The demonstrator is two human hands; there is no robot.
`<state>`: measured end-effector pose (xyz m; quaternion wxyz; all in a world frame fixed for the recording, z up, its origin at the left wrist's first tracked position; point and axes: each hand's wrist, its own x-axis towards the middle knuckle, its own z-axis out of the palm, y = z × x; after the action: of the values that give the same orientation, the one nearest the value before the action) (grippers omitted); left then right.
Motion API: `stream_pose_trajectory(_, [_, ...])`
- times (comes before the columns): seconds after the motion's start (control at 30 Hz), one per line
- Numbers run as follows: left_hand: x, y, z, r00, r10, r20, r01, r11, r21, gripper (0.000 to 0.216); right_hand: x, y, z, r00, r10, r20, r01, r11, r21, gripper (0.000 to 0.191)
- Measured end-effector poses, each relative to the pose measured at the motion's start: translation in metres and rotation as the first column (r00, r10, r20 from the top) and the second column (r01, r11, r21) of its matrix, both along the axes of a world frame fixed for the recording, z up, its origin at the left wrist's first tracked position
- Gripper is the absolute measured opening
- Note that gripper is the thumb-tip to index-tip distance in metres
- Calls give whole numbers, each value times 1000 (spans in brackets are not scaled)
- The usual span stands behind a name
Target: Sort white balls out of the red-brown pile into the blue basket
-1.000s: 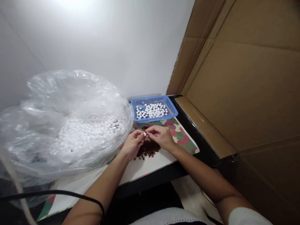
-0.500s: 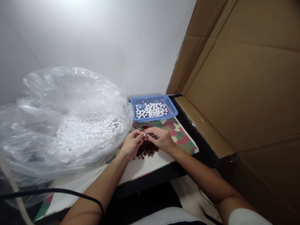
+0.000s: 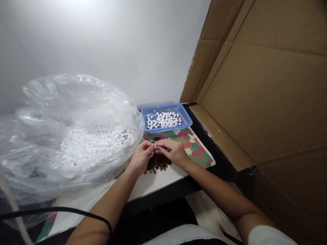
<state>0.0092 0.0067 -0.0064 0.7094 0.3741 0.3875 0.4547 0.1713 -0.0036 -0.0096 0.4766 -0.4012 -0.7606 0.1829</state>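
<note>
A small white ball (image 3: 155,146) is pinched between the thumb and fingers of my left hand (image 3: 141,158). My right hand (image 3: 175,153) meets it from the other side, thumb and fingertips pressed together at the ball; whatever tiny piece they grip is too small to make out. Beneath both hands lies a heap of small dark reddish-brown bits (image 3: 158,164), partly covered by my fingers. Just beyond, a blue plastic basket (image 3: 167,130) holds many white balls like this one.
On the left, a large clear plastic bag (image 3: 76,85) bulges with white balls. A camouflage-patterned sheet (image 3: 201,154) covers part of the black table. Cardboard (image 3: 276,85) walls the right side, and a black cable (image 3: 63,209) crosses near my left forearm.
The whole view has shifted slightly, so everything sits a little further left. My hands keep the same pinch, with the white ball now showing less between the fingertips.
</note>
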Motion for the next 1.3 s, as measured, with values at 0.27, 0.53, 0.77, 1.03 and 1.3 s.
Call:
stream_pose_trajectory(0.27, [2,2,5,1000,-9,7,9,1000,-9,32,-1,1,9,996,35,-81,-47,987,-151,14])
stream_pose_trajectory(0.53, [0,2,7,997,-68,-33,66,996,-57,23,37,63,46,960,-258,108,262,965,-21,21])
stream_pose_trajectory(0.77, [-2,3,2,999,-25,-48,26,999,23,30,70,31,19,937,44,348,45,969,-243,10])
stream_pose_trajectory(1.03, [2,3,-1,997,-5,-81,6,1000,20,28,73,-5,-12,846,49,531,151,933,-326,9])
stream_pose_trajectory(1.3, [-2,6,-6,997,-4,-72,5,1000,11,31,46,22,2,960,65,272,31,942,-335,10])
